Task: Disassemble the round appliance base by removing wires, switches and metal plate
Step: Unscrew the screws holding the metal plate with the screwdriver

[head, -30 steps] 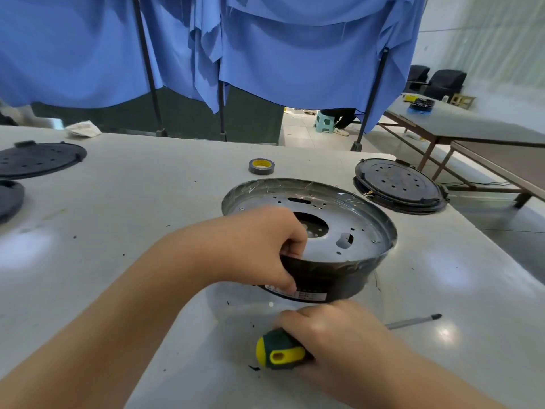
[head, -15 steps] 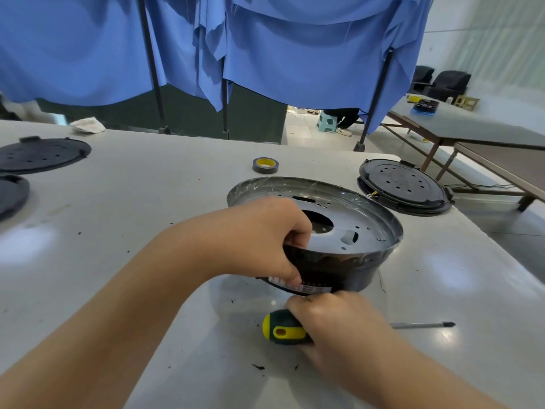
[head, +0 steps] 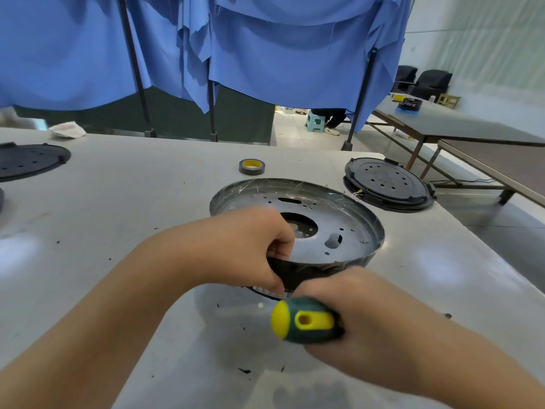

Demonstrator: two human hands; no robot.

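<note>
Here the left hand (head: 244,249) grips the round base (head: 298,228) rim, the right hand (head: 354,317) clutches the screwdriver (head: 300,320); tape roll (head: 251,166) at twelve, black cover (head: 387,184) at two near the desk (head: 118,208) edge.

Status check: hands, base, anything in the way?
Left hand grips the base near rim. Right hand holds the screwdriver at the base's near side. Tip hidden. Nothing blocking.

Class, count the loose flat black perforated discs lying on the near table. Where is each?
2 clearly: one black disc at the right, one black disc at far left. A dark edge below that may be a third, mostly cut off.
</note>
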